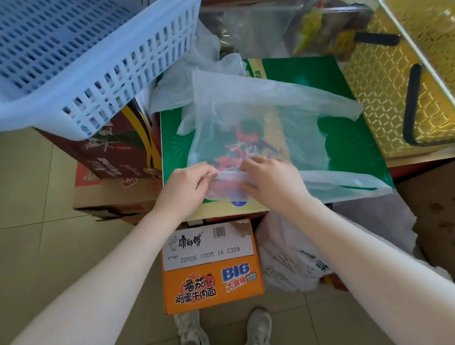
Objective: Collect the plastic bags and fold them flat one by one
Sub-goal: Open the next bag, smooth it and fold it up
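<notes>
A thin translucent white plastic bag [246, 115] lies spread on top of a green carton [355, 139], its handles trailing to the right. Its near edge is turned up into a narrow fold. My left hand [186, 187] pinches the left end of that fold, and my right hand [271, 179] pinches the right end, fingers curled over the strip. Behind it, more crumpled white plastic bags [185, 85] lie at the carton's far edge. Another white printed bag [289, 263] sits on the floor below the carton, right of an orange noodle box.
A pale blue slotted basket [73, 62] overhangs cartons at the left. A yellow basket [432, 72] with black handles stands right. Clear bags of goods [290, 26] lie behind. An orange noodle box [210, 267] stands on the tiled floor by my feet.
</notes>
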Available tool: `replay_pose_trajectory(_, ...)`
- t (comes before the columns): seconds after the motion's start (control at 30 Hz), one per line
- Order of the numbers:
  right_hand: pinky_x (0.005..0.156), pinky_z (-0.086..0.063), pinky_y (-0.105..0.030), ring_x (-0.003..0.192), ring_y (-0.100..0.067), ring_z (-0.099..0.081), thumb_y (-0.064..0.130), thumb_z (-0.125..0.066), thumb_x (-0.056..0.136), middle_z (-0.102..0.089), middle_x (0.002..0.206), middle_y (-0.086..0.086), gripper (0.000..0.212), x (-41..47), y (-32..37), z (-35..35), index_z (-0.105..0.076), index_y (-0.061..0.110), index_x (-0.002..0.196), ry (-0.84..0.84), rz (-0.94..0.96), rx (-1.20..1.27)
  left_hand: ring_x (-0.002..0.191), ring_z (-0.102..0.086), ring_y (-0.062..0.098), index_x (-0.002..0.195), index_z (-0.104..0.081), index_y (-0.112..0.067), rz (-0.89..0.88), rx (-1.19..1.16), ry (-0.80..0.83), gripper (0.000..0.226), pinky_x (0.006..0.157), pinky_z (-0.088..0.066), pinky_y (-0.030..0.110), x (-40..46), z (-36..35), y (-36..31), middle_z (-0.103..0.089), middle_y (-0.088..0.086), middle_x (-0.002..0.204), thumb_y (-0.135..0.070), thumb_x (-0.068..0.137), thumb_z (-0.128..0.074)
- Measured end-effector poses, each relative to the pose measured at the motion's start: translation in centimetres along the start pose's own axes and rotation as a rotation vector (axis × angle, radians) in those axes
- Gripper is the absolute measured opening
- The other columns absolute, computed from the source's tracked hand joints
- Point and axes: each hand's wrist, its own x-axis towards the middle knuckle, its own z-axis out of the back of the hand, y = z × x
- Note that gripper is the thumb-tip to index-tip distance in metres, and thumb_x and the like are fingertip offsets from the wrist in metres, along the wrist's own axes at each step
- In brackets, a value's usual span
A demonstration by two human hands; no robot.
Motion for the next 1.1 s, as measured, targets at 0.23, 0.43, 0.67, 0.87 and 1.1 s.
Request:
replay_pose_trajectory(0.23,0.043,-0.035,-0.016,0.038,-0.018,-0.055,0.012,-0.036,0.056,-0.053,0.045,0.001,0.018,0.4,0.3,-1.2,-0.054,0.016,0.055,-0.301,0.011,-0.153,0.119,-0.052,0.031,0.112,-0.066,-0.006,-0.064,0.036,0.047,0.027,0.102,-0.034,0.036,-0.8,-0.3,0.6,-0.063,0.019,0.116,-0.011,0.09,-0.052)
replay_pose_trajectory(0.43,0.044,-0.036,-0.018,0.039,-0.02,-0.054,0.007,-0.043,0.055,-0.051,0.045,0.0,0.013,-1.9,-3.9,-1.3,-0.051,0.013,0.062,-0.429,-0.06,-0.182,0.119,-0.05,0.041,0.126,-0.054,-0.001,-0.187,0.271,0.106,0.058,0.099,-0.026,0.054,-1.7,-1.0,1.7,-0.054,0.021,0.128,0.021,0.072,-0.054)
replay_pose_trajectory(0.67,0.046,-0.035,-0.02,0.044,-0.021,-0.054,0.005,-0.049,0.051,-0.053,0.05,-0.002,0.012,-3.9,-6.0,-2.3,-0.05,0.013,0.06,-0.444,-0.039,-0.194,0.14,-0.023,0.028,0.144,-0.021,-0.006,-0.093,0.567,0.15,0.07,0.109,-0.005,0.035,-2.6,-1.0,1.0,-0.02,0.013,0.152,0.015,0.079,-0.033)
replay_pose_trajectory(0.87,0.044,-0.02,-0.018,0.038,-0.02,-0.048,0.0,-0.07,0.039,-0.049,0.047,0.0,0.03,-4.5,-5.8,-2.5,-0.053,0.014,0.06,-0.326,-0.054,-0.229,0.143,0.002,0.015,0.148,-0.003,-0.016,0.011,0.636,0.293,0.073,0.111,0.009,0.026,-1.2,-1.5,-3.2,0.003,0.002,0.156,-0.046,0.087,-0.028)
replay_pose_trajectory(1.1,0.086,-0.051,-0.038,0.047,-0.02,-0.057,-0.006,-0.035,0.065,-0.054,0.046,0.001,0.026,-4.6,-7.1,-2.8,-0.054,0.012,0.064,-0.496,-0.005,-0.216,0.143,0.007,0.012,0.148,-0.005,-0.019,0.091,0.437,0.191,0.066,0.112,0.01,0.029,2.8,-7.6,-4.4,0.004,0.001,0.157,-0.054,0.092,-0.007)
